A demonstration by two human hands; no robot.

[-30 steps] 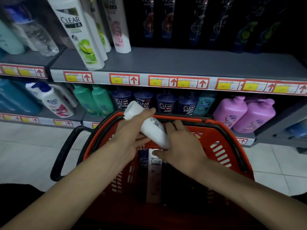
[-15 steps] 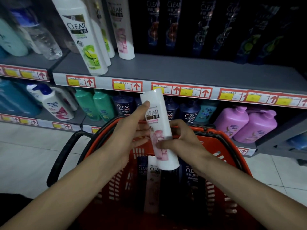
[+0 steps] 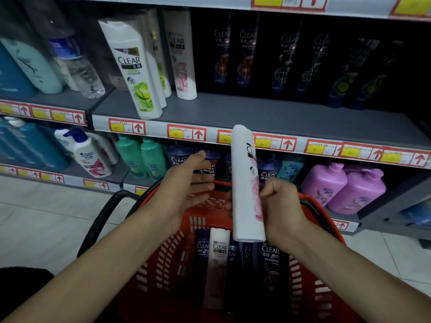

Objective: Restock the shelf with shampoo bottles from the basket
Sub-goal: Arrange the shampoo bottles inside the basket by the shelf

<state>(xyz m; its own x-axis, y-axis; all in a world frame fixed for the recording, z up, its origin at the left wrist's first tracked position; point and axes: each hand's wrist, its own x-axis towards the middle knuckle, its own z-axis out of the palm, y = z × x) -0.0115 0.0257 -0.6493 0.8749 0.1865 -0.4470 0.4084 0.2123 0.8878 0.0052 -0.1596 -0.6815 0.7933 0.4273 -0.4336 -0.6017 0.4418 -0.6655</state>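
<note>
Fingers of right hand [image 3: 283,206] gripping tall white plastic bottle [image 3: 247,183] mid-carry above red plastic basket [image 3: 300,271]; left hand [image 3: 184,190] spread-fingered, empty. Next: onto grey shelf [image 3: 256,113].

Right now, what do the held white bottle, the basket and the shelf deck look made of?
White shampoo bottle: opaque plastic, soft sheen, moulded body. Red basket: moulded plastic, slotted walls, slight gloss. Shelf deck: probably painted metal, matt grey, thin flat panel; cannot confirm.
</note>
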